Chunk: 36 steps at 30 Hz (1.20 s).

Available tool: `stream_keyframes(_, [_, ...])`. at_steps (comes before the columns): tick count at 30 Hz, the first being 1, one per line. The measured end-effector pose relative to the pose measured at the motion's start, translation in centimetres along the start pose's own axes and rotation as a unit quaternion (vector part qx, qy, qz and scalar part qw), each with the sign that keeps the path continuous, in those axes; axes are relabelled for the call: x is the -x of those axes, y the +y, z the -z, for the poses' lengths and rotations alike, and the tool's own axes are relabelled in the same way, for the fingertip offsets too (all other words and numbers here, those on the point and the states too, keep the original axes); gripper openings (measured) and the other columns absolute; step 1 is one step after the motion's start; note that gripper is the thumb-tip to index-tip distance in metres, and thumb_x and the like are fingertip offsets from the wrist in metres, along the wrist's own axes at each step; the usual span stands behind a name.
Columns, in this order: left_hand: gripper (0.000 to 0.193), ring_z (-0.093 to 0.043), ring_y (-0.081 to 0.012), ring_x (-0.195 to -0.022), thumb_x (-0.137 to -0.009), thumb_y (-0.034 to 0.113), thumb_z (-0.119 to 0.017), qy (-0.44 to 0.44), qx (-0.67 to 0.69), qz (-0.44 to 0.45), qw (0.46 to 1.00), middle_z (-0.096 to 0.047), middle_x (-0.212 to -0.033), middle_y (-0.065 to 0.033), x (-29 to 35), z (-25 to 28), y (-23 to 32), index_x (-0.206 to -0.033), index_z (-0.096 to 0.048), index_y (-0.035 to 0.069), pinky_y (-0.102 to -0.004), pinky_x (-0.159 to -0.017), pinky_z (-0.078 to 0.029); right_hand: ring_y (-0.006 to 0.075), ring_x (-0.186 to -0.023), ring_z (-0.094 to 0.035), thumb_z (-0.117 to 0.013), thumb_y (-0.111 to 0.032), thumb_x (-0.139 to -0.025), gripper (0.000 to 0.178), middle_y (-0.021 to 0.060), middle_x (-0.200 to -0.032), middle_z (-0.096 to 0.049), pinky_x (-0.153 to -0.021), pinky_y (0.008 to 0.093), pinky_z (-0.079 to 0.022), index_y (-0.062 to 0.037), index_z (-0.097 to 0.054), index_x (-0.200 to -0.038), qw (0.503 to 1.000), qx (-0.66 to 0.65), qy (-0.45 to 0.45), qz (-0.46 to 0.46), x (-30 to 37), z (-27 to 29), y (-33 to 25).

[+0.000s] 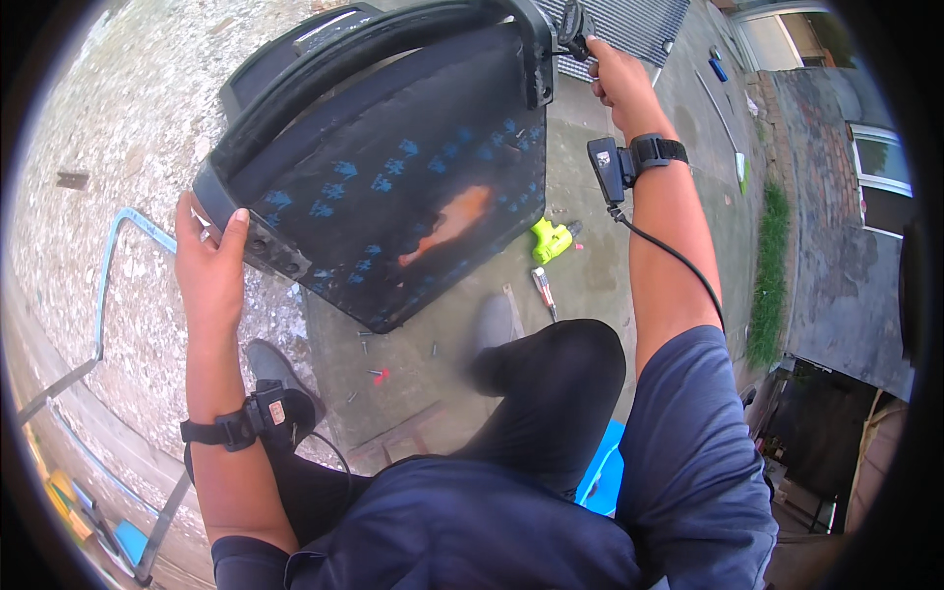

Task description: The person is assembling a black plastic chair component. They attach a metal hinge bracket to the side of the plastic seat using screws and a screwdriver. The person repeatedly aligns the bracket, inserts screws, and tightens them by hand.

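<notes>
Hold the black chair (393, 187), between the two hands, level and steady. Left fingers (235, 232) gripping the lower corner of the frame, thumb on the near side; right fingers (601, 53) curled at a black fitting (574, 28) beyond the opposite end. Cannot tell how firmly on the right, or whether fully closed around it. Better to share the weight evenly between both grips and to turn slowly, probably avoiding a twist on the fitting. Mind the bolted bracket (273, 248) just beside the left thumb: a likely place for a pinch. Beware also of the green drill (551, 240) and slim tool (543, 287) on the floor below the right fingers, and of the loose screws (434, 348) down and right of the left fingers: easy to trap or tread on.
</notes>
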<state>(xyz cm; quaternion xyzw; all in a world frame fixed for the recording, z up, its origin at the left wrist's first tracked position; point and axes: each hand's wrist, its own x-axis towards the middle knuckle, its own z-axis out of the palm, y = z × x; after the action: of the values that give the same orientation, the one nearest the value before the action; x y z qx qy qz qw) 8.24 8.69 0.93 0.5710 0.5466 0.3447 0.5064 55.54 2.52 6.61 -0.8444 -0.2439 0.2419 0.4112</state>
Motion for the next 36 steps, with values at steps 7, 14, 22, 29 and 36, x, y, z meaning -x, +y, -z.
stream_keyframes(7, [0.073, -0.058, -0.0254, -0.118, -0.096, 0.009, -0.065, -0.002, -0.004, 0.0, 1.0, -0.05, -0.137, -0.0257, -0.1, -0.1, -0.4, -0.15, -0.021, -0.01, -0.0321, -0.096, -0.05, 0.0067, -0.052, -0.038, -0.055, -0.04, -0.099, 0.041, -0.0018, -0.066, -0.046, -0.046, 0.0239, -0.027, -0.0043, -0.069, -0.113, 0.989, 0.016, -0.112, 0.092, 3.2, -0.9, -3.2])
stream_keyframes(14, [0.072, -0.059, -0.025, -0.117, -0.095, 0.009, -0.065, 0.001, -0.023, -0.007, 1.0, -0.051, -0.136, -0.0255, -0.2, 0.1, -0.3, -0.15, -0.022, -0.011, -0.0317, -0.095, -0.05, 0.0126, -0.054, -0.045, -0.049, -0.046, -0.099, 0.049, 0.0061, -0.076, -0.057, -0.049, 0.0294, -0.036, -0.0045, -0.063, -0.122, 0.948, 0.277, -0.133, -0.087, 3.0, 0.9, 2.3])
stream_keyframes(22, [0.074, -0.058, -0.0243, -0.117, -0.095, 0.009, -0.066, 0.0, -0.012, -0.003, 1.0, -0.051, -0.137, -0.0248, -0.2, 0.0, -0.5, -0.151, -0.022, -0.01, -0.031, -0.096, -0.049, 0.0086, -0.05, -0.04, -0.05, -0.039, -0.103, 0.031, 0.0, -0.069, -0.05, -0.043, 0.0222, -0.029, -0.0095, -0.058, -0.108, 0.981, -0.141, -0.118, -0.059, -2.0, 1.3, -0.2])
stream_keyframes(29, [0.073, -0.059, -0.0257, -0.119, -0.095, 0.009, -0.065, 0.003, -0.006, -0.006, 1.0, -0.05, -0.137, -0.0255, -0.2, 0.1, -0.6, -0.15, -0.022, -0.011, -0.0316, -0.096, -0.05, 0.007, -0.049, -0.031, -0.049, -0.054, -0.1, 0.056, -0.0035, -0.062, -0.039, -0.043, 0.0236, -0.025, -0.0087, -0.065, -0.13, 0.936, 0.252, -0.243, -0.014, 3.5, 1.2, -1.2])
stream_keyframes(36, [0.073, -0.057, -0.0259, -0.122, -0.096, 0.009, -0.065, -0.002, 0.009, -0.01, 1.0, -0.049, -0.139, -0.0255, -0.2, -0.1, -0.6, -0.15, -0.021, -0.011, -0.0322, -0.097, -0.049, 0.0118, -0.053, -0.04, -0.044, -0.066, -0.097, 0.069, 0.0039, -0.074, -0.051, -0.049, 0.0283, -0.034, -0.0018, -0.063, -0.113, 0.985, 0.125, -0.105, -0.053, -0.4, 1.0, 1.7])
